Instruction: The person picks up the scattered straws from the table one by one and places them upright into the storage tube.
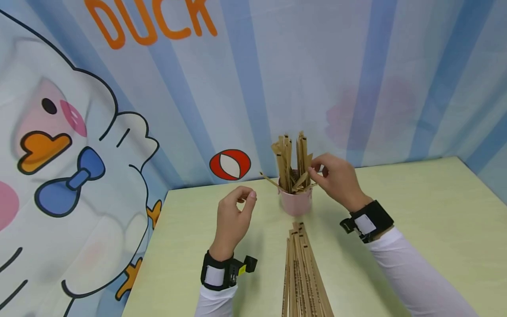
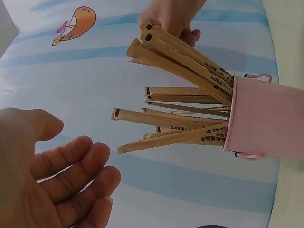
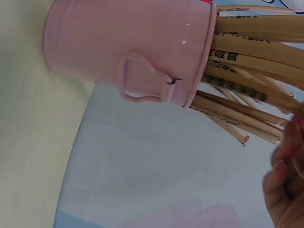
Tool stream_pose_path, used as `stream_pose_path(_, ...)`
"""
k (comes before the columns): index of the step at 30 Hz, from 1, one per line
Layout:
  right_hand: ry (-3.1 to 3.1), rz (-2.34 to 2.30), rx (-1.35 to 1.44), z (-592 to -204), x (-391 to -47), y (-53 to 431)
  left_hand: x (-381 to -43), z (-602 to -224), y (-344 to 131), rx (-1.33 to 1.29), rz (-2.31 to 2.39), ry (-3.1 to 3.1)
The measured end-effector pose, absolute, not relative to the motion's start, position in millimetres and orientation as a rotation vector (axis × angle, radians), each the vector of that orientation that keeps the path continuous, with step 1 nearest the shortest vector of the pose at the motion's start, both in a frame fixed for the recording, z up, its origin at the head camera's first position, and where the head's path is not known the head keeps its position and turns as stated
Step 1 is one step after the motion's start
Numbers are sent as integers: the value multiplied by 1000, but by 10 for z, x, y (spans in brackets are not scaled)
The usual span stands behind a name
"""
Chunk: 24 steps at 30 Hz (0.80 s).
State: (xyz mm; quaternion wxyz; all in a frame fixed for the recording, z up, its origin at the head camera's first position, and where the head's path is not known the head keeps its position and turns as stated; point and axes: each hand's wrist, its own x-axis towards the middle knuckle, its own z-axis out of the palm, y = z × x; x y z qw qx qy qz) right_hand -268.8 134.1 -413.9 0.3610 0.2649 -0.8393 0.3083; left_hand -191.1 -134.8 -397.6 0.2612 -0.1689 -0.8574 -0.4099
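Observation:
A pink bucket (image 1: 295, 203) holds several paper-wrapped straws (image 1: 303, 152) standing on end, some leaning outward. My right hand (image 1: 336, 178) is at the right side of this bunch, its thumb and forefinger pinching the upper part of a wrapped straw. In the right wrist view, the fingertips (image 3: 284, 178) meet the straw ends at the frame's edge. To the left of the bucket, my left hand (image 1: 233, 220) hovers with loosely bent fingers and nothing in it. The left wrist view shows its palm (image 2: 66, 185) facing the straw tips, apart from them.
More wrapped straws (image 1: 303, 273) lie in a long bundle on the pale table (image 1: 428, 229), in front of the bucket. Behind the table hangs a striped blue cloth (image 1: 301, 66) with a duck print. Each wrist wears a black strap with a small camera.

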Motion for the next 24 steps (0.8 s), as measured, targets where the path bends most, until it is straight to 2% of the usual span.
stream_pose_path(14, -2315, 864, 641, -4185, -2577, 1423, -1920, -3988, -1338, -461, -1119, -2324)
stream_pose_path(24, -2407, 1014, 487, -4538, -2349, 1609, -1898, -3985, -1301, -473, -1104, -2338)
